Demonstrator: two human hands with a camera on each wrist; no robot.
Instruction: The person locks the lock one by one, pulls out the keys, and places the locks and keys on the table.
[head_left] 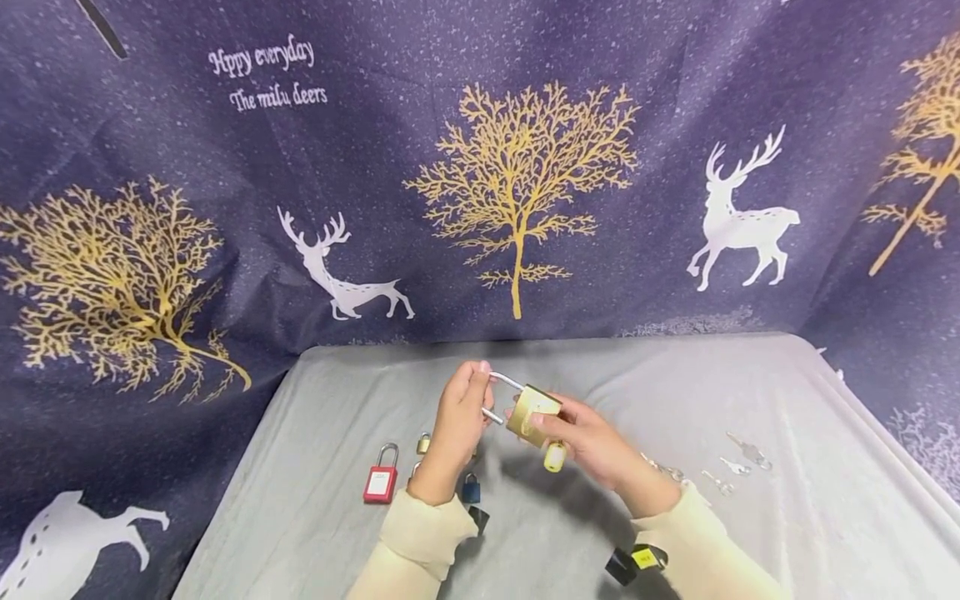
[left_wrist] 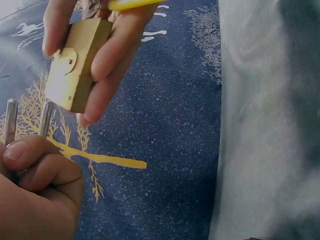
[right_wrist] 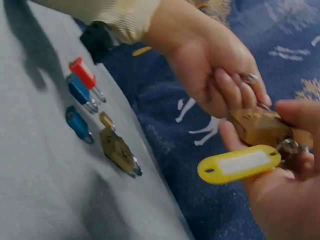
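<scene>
A large brass padlock point(head_left: 534, 414) is held up over the table between both hands. My left hand point(head_left: 461, 412) grips its steel shackle point(left_wrist: 46, 117) with curled fingers. My right hand point(head_left: 592, 437) holds the brass body between thumb and fingers. One shackle leg ends free beside the body; the other meets its edge in the head view, though I cannot tell whether it sits inside. A yellow key tag point(right_wrist: 240, 164) hangs on a metal ring point(right_wrist: 290, 146) at the body's other end, against the right palm. Any key there is hidden.
A red padlock point(head_left: 380, 479) lies on the grey-covered table point(head_left: 322, 392). Near the left forearm are a small brass padlock point(head_left: 423, 443) and a blue padlock point(head_left: 471, 489). Loose keys point(head_left: 738, 465) lie to the right. A black object with a yellow label point(head_left: 645, 557) is near the right sleeve.
</scene>
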